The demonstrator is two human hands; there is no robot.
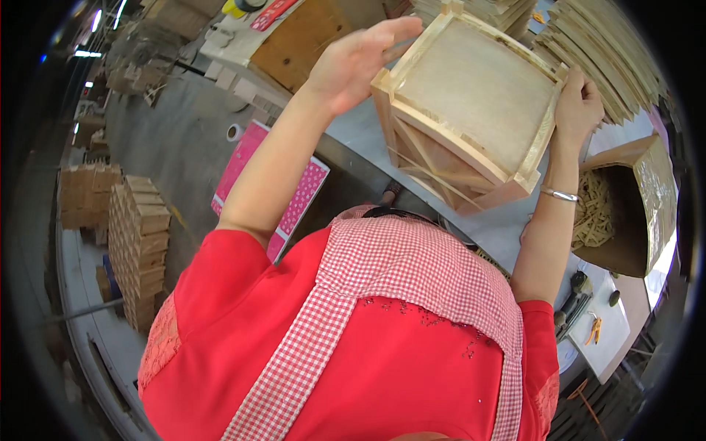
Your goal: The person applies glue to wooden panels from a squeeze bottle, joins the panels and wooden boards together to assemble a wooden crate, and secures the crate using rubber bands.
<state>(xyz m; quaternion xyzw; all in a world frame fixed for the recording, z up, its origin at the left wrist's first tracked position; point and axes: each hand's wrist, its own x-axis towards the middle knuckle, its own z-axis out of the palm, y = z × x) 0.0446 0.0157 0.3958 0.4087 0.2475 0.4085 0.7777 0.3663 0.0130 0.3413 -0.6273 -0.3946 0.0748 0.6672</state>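
A pale wooden box (478,88) stands on the light worktable (507,239), a flat panel set within raised strips on its top. Crossed thin slats show on its near left side. Beside the box's far left corner, my left hand (357,65) is raised with its fingers stretched out, holding nothing. Whether its fingertips touch the rim cannot be made out. My right hand (578,110) is curled against the box's right edge near the far right corner, gripping the rim.
Stacks of thin wooden sheets (599,55) rise behind my right hand. To the right, an open cardboard box (658,202) holds small wood pieces (594,209). Orange-handled pliers (593,328) lie nearer me. Stacked wooden blocks (140,250) and a pink patterned box (301,192) are at left.
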